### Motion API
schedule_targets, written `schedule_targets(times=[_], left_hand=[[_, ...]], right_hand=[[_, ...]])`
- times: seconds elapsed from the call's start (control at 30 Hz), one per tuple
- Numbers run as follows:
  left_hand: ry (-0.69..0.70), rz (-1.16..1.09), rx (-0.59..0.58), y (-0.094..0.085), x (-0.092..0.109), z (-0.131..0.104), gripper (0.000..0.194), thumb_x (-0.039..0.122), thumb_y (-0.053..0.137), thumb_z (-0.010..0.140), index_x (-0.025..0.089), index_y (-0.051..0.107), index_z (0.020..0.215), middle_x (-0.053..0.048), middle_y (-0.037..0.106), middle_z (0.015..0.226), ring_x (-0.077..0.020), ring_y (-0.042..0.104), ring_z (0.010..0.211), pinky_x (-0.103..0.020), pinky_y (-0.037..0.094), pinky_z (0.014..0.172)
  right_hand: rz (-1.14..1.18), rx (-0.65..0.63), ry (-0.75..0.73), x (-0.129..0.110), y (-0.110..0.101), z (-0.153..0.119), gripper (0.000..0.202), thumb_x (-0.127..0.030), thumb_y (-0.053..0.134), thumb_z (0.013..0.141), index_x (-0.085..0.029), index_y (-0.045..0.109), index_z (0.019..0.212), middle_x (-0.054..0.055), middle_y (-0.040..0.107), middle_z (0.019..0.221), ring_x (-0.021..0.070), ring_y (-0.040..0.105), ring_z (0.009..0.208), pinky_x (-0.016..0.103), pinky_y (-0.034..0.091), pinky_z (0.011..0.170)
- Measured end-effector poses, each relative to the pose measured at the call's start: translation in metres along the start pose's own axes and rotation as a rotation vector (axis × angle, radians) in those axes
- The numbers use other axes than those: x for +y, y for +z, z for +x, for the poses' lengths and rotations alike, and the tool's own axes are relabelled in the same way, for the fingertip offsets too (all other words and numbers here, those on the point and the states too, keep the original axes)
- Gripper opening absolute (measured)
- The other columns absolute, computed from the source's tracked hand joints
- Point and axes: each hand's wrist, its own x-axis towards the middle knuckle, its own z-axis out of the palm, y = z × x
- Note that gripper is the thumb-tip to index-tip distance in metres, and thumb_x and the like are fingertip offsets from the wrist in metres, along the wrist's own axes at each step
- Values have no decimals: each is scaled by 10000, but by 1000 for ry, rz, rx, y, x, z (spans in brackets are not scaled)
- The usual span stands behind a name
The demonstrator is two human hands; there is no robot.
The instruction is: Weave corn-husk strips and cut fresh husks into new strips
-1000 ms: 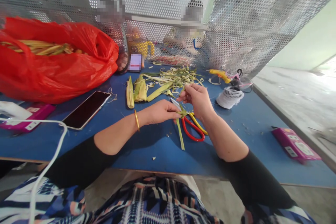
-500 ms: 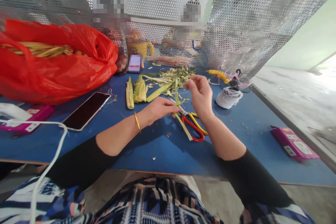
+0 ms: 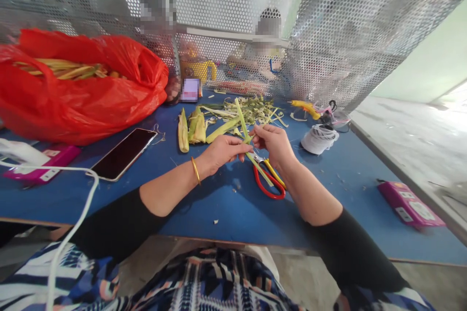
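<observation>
My left hand, with a gold bangle on its wrist, pinches green leaf strips where they cross. Close against it, my right hand has its fingertips closed on the same strips. One strip stands up toward the back and its tail slants down to the front right. Beneath this lie scissors with a red and a yellow handle, their blades partly hidden by my hands. Behind my left hand lie cut stalk pieces and, farther back, a heap of green shreds.
At the left are a red plastic bag of dried stalks, a phone and a white cable. A white yarn ball, a yellow glue gun and a purple box lie right. A perforated metal screen stands behind.
My right hand has come down and left from above the shreds to the strip crossing beside my left hand. The upright strip now leans more to the left.
</observation>
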Motion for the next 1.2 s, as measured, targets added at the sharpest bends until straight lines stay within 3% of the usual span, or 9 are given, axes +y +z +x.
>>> schedule_targets(times=[0.23,0.37,0.43,0.53,0.63,0.7,0.8,0.93,1.2], left_hand=[[-18,-34,-25,0,1,0,263,339,779,697,165,655,544,16,560,486,-48,348,429,-221,235,419],[-58,-83,14,-3,1,1,260,314,798,704,154,662,550,9,583,509,-40,362,415,-216,221,397],[-93,-158,87,-5,1,2,238,297,817,709,145,677,591,3,613,544,-38,389,414,-209,252,396],[-141,-333,214,-9,5,5,183,258,821,736,136,699,673,-21,680,629,-52,480,453,-207,395,458],[-148,-508,247,-13,10,7,121,182,757,796,130,710,698,-59,737,725,-89,611,571,-238,523,619],[-120,-577,234,-15,11,7,118,132,710,812,126,718,694,-74,754,760,-115,671,666,-249,542,706],[-56,-568,190,-14,9,7,110,68,694,780,119,726,688,-76,759,767,-133,696,734,-245,534,743],[0,-480,128,-13,3,8,92,89,726,774,113,724,685,-87,761,782,-126,665,668,-247,509,670],[-88,-522,251,-19,10,12,187,122,625,904,107,756,771,-105,781,834,-137,704,747,-241,519,717]], right_hand=[[84,111,12,6,2,3,372,-529,784,657,-199,615,621,-21,556,508,100,475,452,256,426,487],[-13,145,-13,10,0,7,361,-551,684,755,-204,608,693,17,622,615,142,569,530,282,460,531],[-175,253,-144,7,-3,5,302,-510,631,806,-209,611,784,43,664,735,175,621,636,303,473,588],[-508,429,-546,-1,-4,-7,182,-415,593,857,-235,606,880,61,674,849,212,625,815,351,473,749],[-720,299,-728,-4,3,-22,233,-377,524,923,-241,596,747,53,642,755,207,597,791,356,422,810],[-749,120,-655,0,11,-27,280,-402,539,916,-236,600,700,38,621,713,192,570,733,333,398,757],[-627,-83,-406,11,20,-26,342,-514,575,863,-231,599,673,0,566,637,159,483,616,298,347,628],[-414,-143,-259,19,25,-20,393,-554,538,829,-232,571,606,-17,499,565,152,431,579,292,347,598],[-275,-335,-353,14,22,-23,308,-302,560,812,-222,621,521,42,650,834,193,612,866,340,452,874]])
